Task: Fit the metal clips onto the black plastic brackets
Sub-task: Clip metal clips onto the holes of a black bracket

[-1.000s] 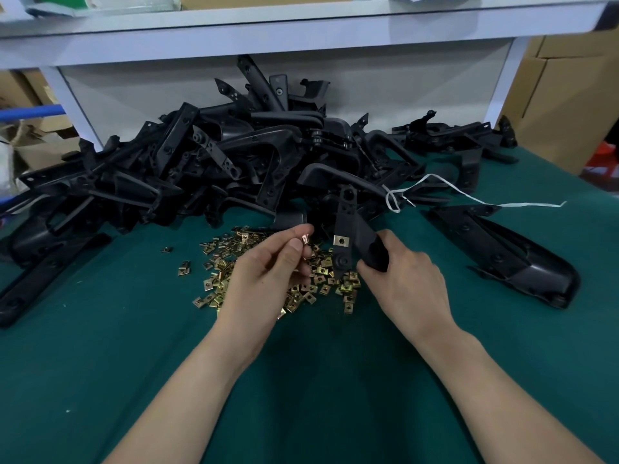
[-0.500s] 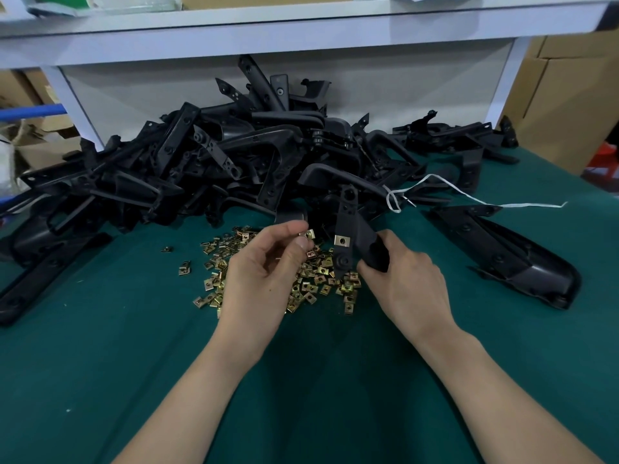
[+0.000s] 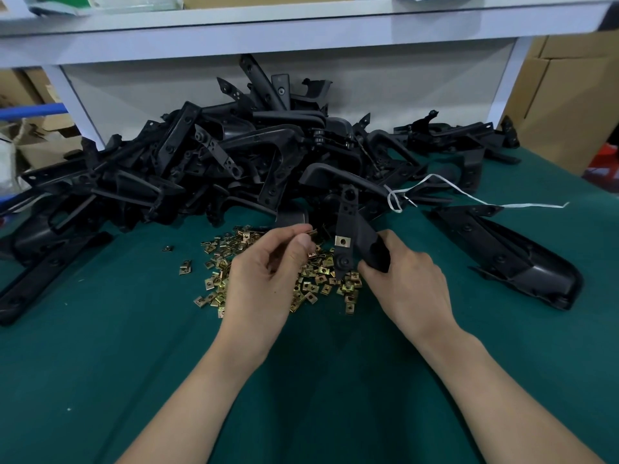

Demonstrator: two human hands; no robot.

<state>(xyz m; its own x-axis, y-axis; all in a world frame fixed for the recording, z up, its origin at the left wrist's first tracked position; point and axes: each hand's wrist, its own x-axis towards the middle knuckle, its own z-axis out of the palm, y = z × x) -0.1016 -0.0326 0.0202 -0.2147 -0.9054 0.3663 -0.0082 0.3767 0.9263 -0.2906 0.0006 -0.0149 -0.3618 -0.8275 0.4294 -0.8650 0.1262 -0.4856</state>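
Two bare forearms in from 6 o'clock over green surface (image 3: 100, 363). Left hand (image 3: 264, 279) at centre, thumb and forefinger pinching one brass-coloured metal clip (image 3: 311, 233), other fingers loosely curled. Right hand (image 3: 405, 279) just at 3 o'clock of it, fingers and thumb wrapped round thick lower end of black plastic bracket (image 3: 348, 222), held clear of the surface, narrow arm pointing to 12 o'clock. One fitted clip (image 3: 342, 241) already seated on left edge of that arm, roughly midway up. Pinched clip close at 9 o'clock of it; contact hard to judge, looks apart.

Under and just beyond both hands: scatter of loose clips (image 3: 217, 259) lying on the surface, partly hidden by left hand. Two strays (image 3: 185, 266) a little apart at 9 o'clock of the scatter.

Well apart at 3 o'clock of right hand: long black moulded cover (image 3: 502, 259) lying flat. At 9 o'clock, near frame edge: long flat black bar (image 3: 50, 272).

Farther back, 12 o'clock: big jumbled heap of black brackets (image 3: 201, 162) across most of the surface. White cord (image 3: 452, 192) trailing from heap toward 3 o'clock.

Behind heap: white shelf frame (image 3: 268, 31). Cardboard boxes (image 3: 569, 95) at 2 o'clock.
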